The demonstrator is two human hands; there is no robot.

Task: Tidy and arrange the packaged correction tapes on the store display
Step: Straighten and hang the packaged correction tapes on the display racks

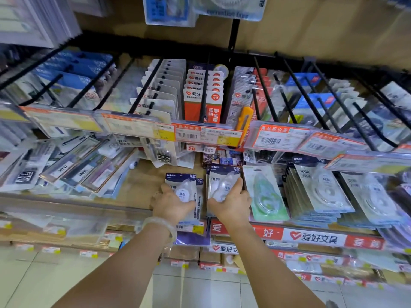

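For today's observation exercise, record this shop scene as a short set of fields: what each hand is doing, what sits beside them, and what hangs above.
left hand: grips a blue-topped correction tape pack
right hand: grips a second correction tape pack
right of the hands: green correction tape pack lying on the shelf
further right: rows of white tape packs
above: price tag strip under hanging hooks
left wrist: pale bracelet

A bare strip of wooden shelf lies open left of the left hand. Overhead, the price-tag rail and black hooks hang low. Piled ink packs crowd the left; stacked correction tapes, seemingly touching, wall the right.
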